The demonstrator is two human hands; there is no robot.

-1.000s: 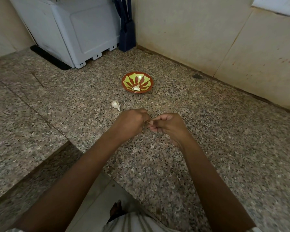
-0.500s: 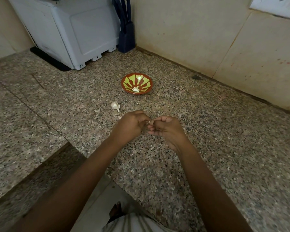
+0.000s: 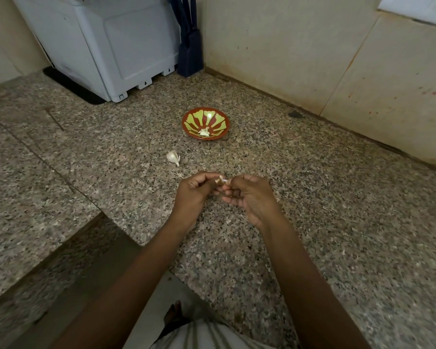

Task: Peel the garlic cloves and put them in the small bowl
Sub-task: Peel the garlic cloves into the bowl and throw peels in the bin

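A small red bowl with a green pattern [image 3: 186,122] sits on the granite counter, with one pale garlic piece [image 3: 204,132] lying in it. An unpeeled white garlic clove [image 3: 173,157] lies on the counter between the bowl and my hands. My left hand [image 3: 193,195] and my right hand [image 3: 252,197] meet just above the counter, fingers curled, both pinching a small garlic clove [image 3: 220,180]. A bit of white skin shows between the fingertips; most of the clove is hidden by my fingers.
A grey-white appliance [image 3: 116,46] stands at the back left on a black mat. A dark blue knife block [image 3: 190,54] stands in the corner beside it. Tiled walls run along the back and right. The granite counter [image 3: 337,210] drops off at its front edge near my body.
My hands have stayed together over the counter, fingers shifting slightly on the clove; a sliver of white skin now shows between them. The camera view has shifted a little.
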